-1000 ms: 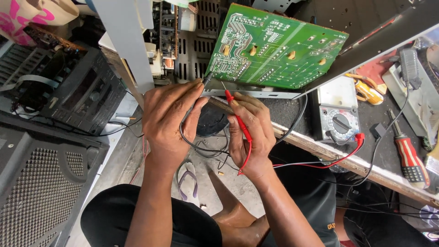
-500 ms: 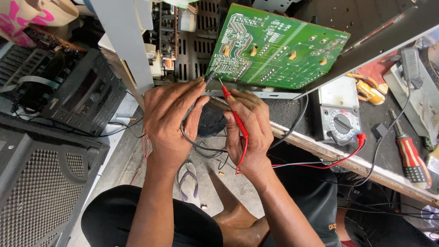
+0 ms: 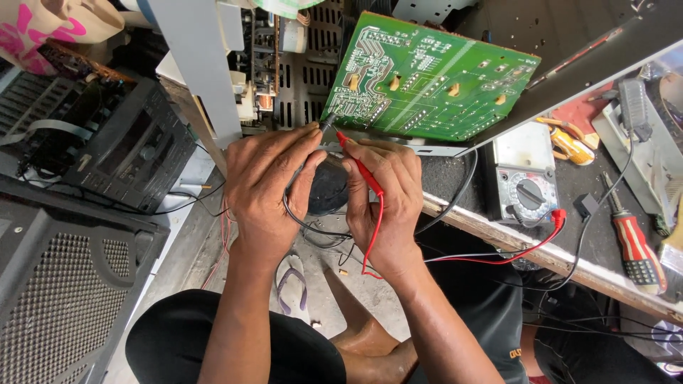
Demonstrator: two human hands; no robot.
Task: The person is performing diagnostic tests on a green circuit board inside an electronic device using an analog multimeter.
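My left hand (image 3: pixel 267 188) pinches a black test probe (image 3: pixel 326 122) whose tip touches the lower left corner of a green circuit board (image 3: pixel 434 78). My right hand (image 3: pixel 384 203) grips a red test probe (image 3: pixel 361 168), its tip just below the same board edge, close to the black one. The red lead (image 3: pixel 526 249) and a black lead run right to a grey multimeter (image 3: pixel 523 181) with a round dial, lying on the bench. The board stands tilted, solder side facing me.
A black audio unit (image 3: pixel 121 153) and a speaker grille (image 3: pixel 60 284) sit at left. A red-handled screwdriver (image 3: pixel 637 249), yellow-handled pliers (image 3: pixel 569 142) and cables lie on the wooden bench (image 3: pixel 498 227) at right. My knees and a sandal (image 3: pixel 292 281) show below.
Both hands have shifted slightly up toward the board's lower left corner. The red probe has tilted more upright and its tip has come closer to the black probe.
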